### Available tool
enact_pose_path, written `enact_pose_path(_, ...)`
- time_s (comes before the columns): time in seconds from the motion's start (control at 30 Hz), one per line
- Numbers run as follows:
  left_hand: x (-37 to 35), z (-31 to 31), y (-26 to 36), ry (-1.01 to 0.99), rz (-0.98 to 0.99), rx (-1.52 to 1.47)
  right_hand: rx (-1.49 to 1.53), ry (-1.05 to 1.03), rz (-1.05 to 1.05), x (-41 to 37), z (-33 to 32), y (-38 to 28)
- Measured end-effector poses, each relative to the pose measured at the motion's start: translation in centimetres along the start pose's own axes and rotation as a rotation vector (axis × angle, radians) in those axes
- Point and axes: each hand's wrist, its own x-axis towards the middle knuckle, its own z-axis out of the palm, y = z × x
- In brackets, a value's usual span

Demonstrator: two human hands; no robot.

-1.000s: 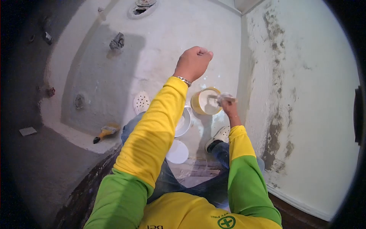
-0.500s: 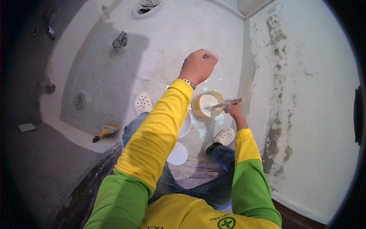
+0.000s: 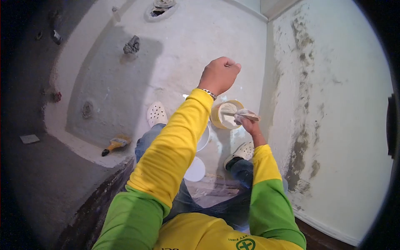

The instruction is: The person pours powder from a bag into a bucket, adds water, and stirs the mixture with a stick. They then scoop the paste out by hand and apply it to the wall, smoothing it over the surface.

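Closed and raised, my left hand (image 3: 220, 76) is above the floor, just beyond the tub; a small part of something thin shows at its curled fingers, too little to make out. My right hand (image 3: 249, 124) is closed around a wooden stick (image 3: 250, 117), whose far end reaches into the pale mixture (image 3: 227, 116). That mixture sits in a round yellow tub (image 3: 216, 118) on the floor between my feet. A white container (image 3: 203, 139) stands beside the tub, partly hidden by my left sleeve, and a round white lid (image 3: 195, 169) lies nearer to me.
A paintbrush (image 3: 116, 144) lies on the left ledge. Farther off are a crumpled grey lump (image 3: 131, 45) and a floor opening (image 3: 157, 13). A stained white wall (image 3: 341, 104) rises on the right. A flat grey piece (image 3: 29, 138) lies at the far left.
My right hand has moved left and slightly toward me, and the stick has shifted with it. My left hand has moved slightly right and down.
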Motion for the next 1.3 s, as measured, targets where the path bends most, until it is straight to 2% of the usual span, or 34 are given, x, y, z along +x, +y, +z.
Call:
enact_pose_path(0.07, 0.0, -0.2, 0.0, 0.004, 0.003, 0.002, -0.42, -0.242, -0.102, -0.6, -1.9, -3.8)
enact_pose_path(0.1, 0.1, -0.2, 0.2, 0.012, 0.021, 0.004, -0.388, -0.182, 0.164, 0.0, -2.8, -2.5)
enact_pose_path(0.13, 0.4, 0.0, -0.1, 0.012, 0.023, 0.002, -0.39, -0.18, 0.162, 0.1, -2.6, -2.1)
enact_pose_path(0.2, 0.8, 0.3, -0.7, 0.018, 0.033, -0.04, -0.133, 0.193, 0.148, 0.3, -1.8, -1.1)
enact_pose_path(0.23, 0.7, 0.4, -0.5, 0.022, 0.033, -0.039, 0.023, 0.176, 0.004, -0.1, -0.7, -0.4)
enact_pose_path(0.27, 0.4, 0.6, -0.3, 0.016, 0.023, -0.028, 0.026, 0.175, 0.003, -0.3, 0.1, -1.5)
enact_pose_path(0.33, 0.1, 0.2, -0.2, 0.008, 0.005, -0.013, 0.042, -0.158, 0.198, -1.2, 0.9, -4.5)
enact_pose_path(0.37, 0.0, 0.1, -0.1, 0.011, 0.007, -0.003, 0.072, -0.187, 0.232, -1.6, 0.1, -5.7)
enact_pose_path(0.4, 0.0, 0.0, 0.2, 0.013, 0.015, 0.005, 0.07, -0.186, 0.235, -1.5, -0.8, -5.4)
enact_pose_path(0.47, 0.5, 0.1, -0.3, 0.017, 0.021, -0.015, -0.221, -0.028, 0.249, 0.0, -2.7, -4.0)
enact_pose_path(0.5, 0.7, 0.1, -0.5, 0.024, 0.017, -0.03, -0.235, 0.077, 0.184, 0.7, -2.8, -1.6)
enact_pose_path(0.53, 0.6, 0.1, -0.3, 0.028, 0.019, -0.032, -0.237, 0.075, 0.181, 0.8, -2.3, -1.6)
enact_pose_path(0.6, 0.2, 0.2, 0.1, 0.001, 0.01, 0.005, -0.065, 0.051, -0.187, 0.2, 0.2, -1.9)
enact_pose_path(0.63, 0.1, 0.1, 0.3, 0.0, 0.009, 0.006, -0.167, -0.057, -0.13, -0.6, 0.7, -4.3)
enact_pose_path(0.67, 0.1, 0.1, 0.3, 0.007, 0.02, 0.029, -0.166, -0.059, -0.125, -0.7, 0.2, -4.4)
enact_pose_path(0.73, -0.1, -0.1, -0.1, 0.017, 0.022, 0.046, -0.232, -0.27, 0.026, -1.1, -2.0, -4.4)
enact_pose_path(0.77, 0.1, -0.4, -0.3, 0.025, 0.044, 0.02, -0.232, -0.216, 0.258, -0.7, -2.7, -4.4)
enact_pose_path(0.8, 0.3, -0.4, -0.3, 0.032, 0.069, -0.004, -0.234, -0.213, 0.256, -0.3, -2.7, -3.8)
enact_pose_path(0.87, 0.4, -0.2, -0.2, 0.023, 0.044, -0.011, 0.039, 0.211, 0.296, 0.3, -2.2, -2.9)
enact_pose_path(0.9, 0.4, -0.2, -0.3, 0.012, 0.013, -0.013, 0.137, 0.282, 0.206, 0.0, -0.7, -3.1)
enact_pose_path(0.93, 0.4, 0.0, -0.2, 0.011, 0.014, -0.013, 0.137, 0.284, 0.205, -0.1, -0.2, -2.9)
enact_pose_path(1.0, 0.2, 0.3, -0.2, 0.008, 0.0, -0.002, -0.135, -0.108, -0.271, -0.6, 0.5, -2.7)
enact_pose_path(1.03, 0.2, 0.1, -0.1, 0.007, -0.002, -0.004, -0.065, -0.246, -0.02, -1.0, -0.1, -3.8)
enact_pose_path(1.07, 0.0, -0.1, 0.0, 0.016, 0.007, 0.001, -0.069, -0.251, -0.015, -1.4, -1.1, -4.5)
enact_pose_path(1.17, 0.3, -0.4, 0.1, 0.024, 0.024, 0.001, -0.114, -0.244, 0.344, -1.4, -4.2, -8.5)
enact_pose_path(1.3, 0.2, -0.6, 0.2, 0.02, 0.022, 0.005, -0.057, -0.087, 0.348, -1.4, -6.1, -12.1)
